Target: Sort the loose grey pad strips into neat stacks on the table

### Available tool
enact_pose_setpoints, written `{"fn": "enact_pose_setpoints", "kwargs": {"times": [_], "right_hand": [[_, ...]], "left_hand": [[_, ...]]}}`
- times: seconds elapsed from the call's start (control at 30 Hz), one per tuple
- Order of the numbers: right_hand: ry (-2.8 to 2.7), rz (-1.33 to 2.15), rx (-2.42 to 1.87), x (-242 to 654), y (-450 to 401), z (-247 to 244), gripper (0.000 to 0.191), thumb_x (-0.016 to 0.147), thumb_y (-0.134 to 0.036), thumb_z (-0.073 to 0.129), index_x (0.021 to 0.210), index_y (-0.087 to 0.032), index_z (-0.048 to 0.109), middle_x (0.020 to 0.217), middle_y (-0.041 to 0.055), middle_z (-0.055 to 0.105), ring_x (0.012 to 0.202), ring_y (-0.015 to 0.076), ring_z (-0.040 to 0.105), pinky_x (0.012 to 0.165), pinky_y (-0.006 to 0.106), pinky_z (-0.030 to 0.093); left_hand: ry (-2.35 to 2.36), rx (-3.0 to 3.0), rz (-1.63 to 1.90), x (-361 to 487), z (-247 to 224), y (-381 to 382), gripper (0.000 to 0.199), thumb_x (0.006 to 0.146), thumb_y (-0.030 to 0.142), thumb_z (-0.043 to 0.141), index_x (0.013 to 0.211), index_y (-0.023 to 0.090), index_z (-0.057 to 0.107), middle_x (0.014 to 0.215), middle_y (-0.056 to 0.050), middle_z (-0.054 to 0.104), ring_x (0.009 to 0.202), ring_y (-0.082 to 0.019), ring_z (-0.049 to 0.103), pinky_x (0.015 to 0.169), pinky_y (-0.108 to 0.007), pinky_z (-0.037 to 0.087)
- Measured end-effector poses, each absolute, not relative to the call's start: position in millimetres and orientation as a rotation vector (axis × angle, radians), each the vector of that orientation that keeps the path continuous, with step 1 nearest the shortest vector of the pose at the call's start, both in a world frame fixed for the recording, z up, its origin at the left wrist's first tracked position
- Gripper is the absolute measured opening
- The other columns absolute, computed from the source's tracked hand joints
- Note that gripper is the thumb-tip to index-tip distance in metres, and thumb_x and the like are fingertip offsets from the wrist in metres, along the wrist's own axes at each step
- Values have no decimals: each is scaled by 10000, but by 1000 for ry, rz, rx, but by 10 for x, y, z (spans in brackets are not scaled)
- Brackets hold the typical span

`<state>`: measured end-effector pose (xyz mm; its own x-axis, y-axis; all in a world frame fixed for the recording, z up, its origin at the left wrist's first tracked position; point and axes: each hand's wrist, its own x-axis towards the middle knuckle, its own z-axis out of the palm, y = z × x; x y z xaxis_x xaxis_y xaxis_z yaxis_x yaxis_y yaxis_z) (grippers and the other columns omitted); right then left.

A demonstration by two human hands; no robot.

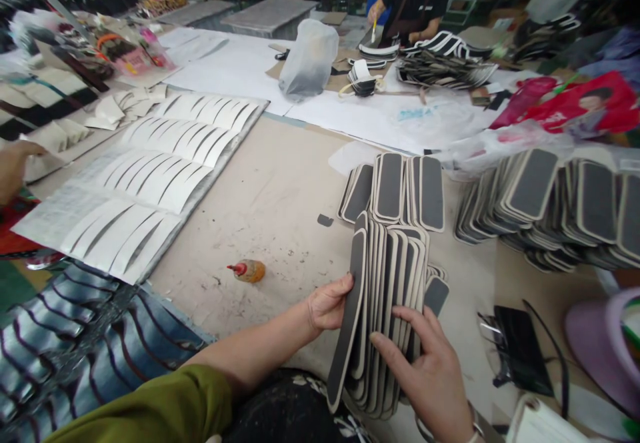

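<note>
Bench, near edge: fanned stack of dark-grey, pale-edged strips (383, 316), rounded at the corners, standing tilted in front of the seated person. Left hand (330, 304): closed on the stack's left side, thumb against the outermost strip. Right hand (427, 363): thumb and forefinger parted, touching the strip edges; I cannot tell whether it grips. Just beyond the fan: upright bundles of like strips (390, 189); further bundles (535, 189) to the right. Small orange bottle with red tip (250, 271) lies left of the hands, apart. Across the worktable (280, 183), a co-worker's hand (376, 11) holds a brush (374, 31).
</note>
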<state>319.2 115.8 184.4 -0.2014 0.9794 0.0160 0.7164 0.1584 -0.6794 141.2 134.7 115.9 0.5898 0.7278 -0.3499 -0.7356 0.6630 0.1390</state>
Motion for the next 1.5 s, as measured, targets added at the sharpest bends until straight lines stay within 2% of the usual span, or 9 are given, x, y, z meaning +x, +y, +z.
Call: {"fn": "enact_pose_setpoints", "kwargs": {"times": [0.17, 0.37, 0.63, 0.9, 1.1, 1.27, 1.5], "right_hand": [[-2017, 751, -1606, 3187, 1173, 1877, 367, 735, -514, 621, 968, -233, 574, 1021, 73, 577, 1061, 265, 530, 829, 374, 476], [-2037, 739, -1584, 3181, 1183, 1898, 348, 744, -497, 620, 976, -244, 567, 1002, 64, 573, 1041, 257, 529, 833, 377, 472], [-2033, 734, -1585, 3178, 1204, 1918, 358, 744, -496, 617, 990, -240, 573, 976, 55, 560, 967, 244, 555, 822, 383, 477], [-2061, 716, -1582, 3179, 1224, 1911, 379, 741, -502, 618, 1002, -235, 555, 1001, 66, 556, 988, 249, 557, 808, 365, 492], [-2088, 724, -1589, 3173, 1245, 1910, 393, 749, -488, 607, 1045, -237, 543, 1021, 74, 561, 1023, 267, 535, 842, 410, 479], [-2117, 746, -1612, 3173, 1264, 1904, 427, 761, -482, 585, 1097, -228, 513, 1072, 91, 557, 1069, 293, 516, 868, 454, 466], [-2152, 788, -1638, 3167, 1283, 1873, 468, 761, -452, 561, 1149, -203, 484, 1115, 118, 553, 1095, 308, 521, 866, 465, 472]], "left_hand": [[402, -35, 852, 1419, 1134, 1343, 511, 734, 431, 667, 1119, 99, 613, 987, -115, 704, 1057, -266, 600, 1019, -381, 325], [382, -38, 864, 1422, 1133, 1348, 543, 703, 422, 702, 1105, 66, 617, 973, -145, 701, 1070, -287, 589, 1019, -383, 324], [411, -49, 839, 1433, 1100, 1353, 535, 673, 459, 716, 1073, 114, 637, 1011, -104, 699, 1071, -273, 589, 1023, -379, 318], [393, -44, 836, 1443, 1112, 1371, 544, 699, 453, 694, 1097, 88, 625, 986, -121, 702, 1100, -282, 570, 1019, -382, 328], [392, -62, 842, 1444, 1079, 1380, 550, 708, 445, 690, 1093, 58, 625, 990, -151, 695, 1097, -293, 571, 1020, -384, 327], [411, -62, 854, 1440, 1074, 1392, 539, 703, 429, 699, 1099, 72, 623, 1008, -134, 694, 1112, -283, 562, 1021, -369, 325], [426, -66, 863, 1427, 1057, 1401, 538, 715, 432, 690, 1100, 62, 623, 984, -140, 699, 1089, -281, 577, 1016, -363, 326]]}}
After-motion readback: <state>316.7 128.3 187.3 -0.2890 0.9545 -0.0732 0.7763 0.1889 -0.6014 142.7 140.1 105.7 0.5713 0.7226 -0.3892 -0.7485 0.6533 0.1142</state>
